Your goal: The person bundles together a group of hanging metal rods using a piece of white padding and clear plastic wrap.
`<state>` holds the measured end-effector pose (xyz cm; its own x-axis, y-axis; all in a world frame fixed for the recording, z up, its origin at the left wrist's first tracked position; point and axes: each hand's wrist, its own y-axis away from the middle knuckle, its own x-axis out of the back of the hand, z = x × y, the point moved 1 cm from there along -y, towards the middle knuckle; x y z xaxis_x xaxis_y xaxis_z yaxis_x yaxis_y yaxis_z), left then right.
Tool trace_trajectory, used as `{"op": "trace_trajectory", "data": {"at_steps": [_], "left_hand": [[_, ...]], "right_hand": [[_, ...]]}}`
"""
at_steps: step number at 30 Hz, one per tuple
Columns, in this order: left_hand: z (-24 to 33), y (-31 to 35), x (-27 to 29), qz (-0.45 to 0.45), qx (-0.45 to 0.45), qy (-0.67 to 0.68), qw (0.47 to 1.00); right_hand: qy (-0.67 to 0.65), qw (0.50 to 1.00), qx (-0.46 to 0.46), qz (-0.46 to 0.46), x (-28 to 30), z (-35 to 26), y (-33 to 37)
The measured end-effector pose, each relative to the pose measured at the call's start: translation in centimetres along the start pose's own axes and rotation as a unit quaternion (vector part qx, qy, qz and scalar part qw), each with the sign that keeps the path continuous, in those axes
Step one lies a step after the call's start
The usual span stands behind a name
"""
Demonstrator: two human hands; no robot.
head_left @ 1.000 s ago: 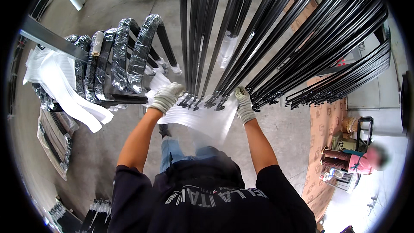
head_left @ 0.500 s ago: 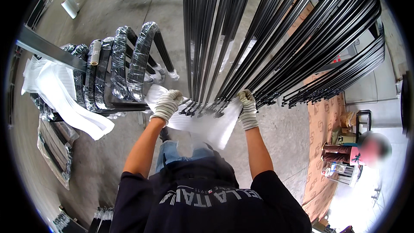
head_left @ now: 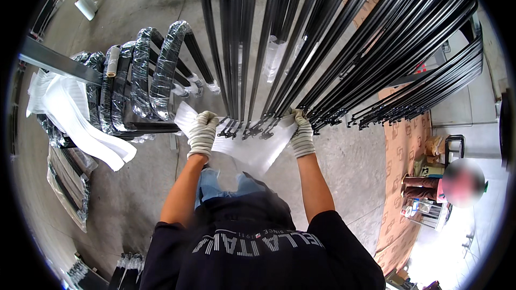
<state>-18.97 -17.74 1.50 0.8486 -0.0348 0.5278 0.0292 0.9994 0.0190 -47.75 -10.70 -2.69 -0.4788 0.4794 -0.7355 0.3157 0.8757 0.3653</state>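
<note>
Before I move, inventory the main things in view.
thin foam sheet: 1, white, centre
long metal tubes: many, black, top and right
plastic-wrapped curved frames: several, black, left
long foam strips: at least 2, white, over frames
small cylindrical roll: 1, pale, on frames
large roll: 1, white, floor upper left
flat wrapped bundle: 1, brown-black, lower left
co-worker: 1, pink top, far right
left gloved hand: 1, cream, gripping sheet's left
right gloved hand: 1, cream, gripping sheet's right

White lettering (head_left: 263,241) — 1 large line, 1 small — on the black shirt (head_left: 269,271).
</note>
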Motion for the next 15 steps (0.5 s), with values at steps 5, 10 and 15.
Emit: {"op": "trace_trajectory", "data": {"at_steps": [5,10,15], "left_hand": [[-0.3,-0.1,0.2,0.004,0.119,0.047,0.992],[5.2,2.8,-0.7,0.135,-0.108,-0.089,0.981],[13.7,6.4,-2.8,-0.173,-0.139,-0.166,0.961]], "right_hand": [[-0.051,0.998,0.033,-0.013,-0.3,-0.2,0.3],[-0.018,0.999,-0.002,-0.032,-0.6,-0.6,-0.4],[0.081,0.991,-0.069,-0.078,-1.8,-2.0,0.3]]}}
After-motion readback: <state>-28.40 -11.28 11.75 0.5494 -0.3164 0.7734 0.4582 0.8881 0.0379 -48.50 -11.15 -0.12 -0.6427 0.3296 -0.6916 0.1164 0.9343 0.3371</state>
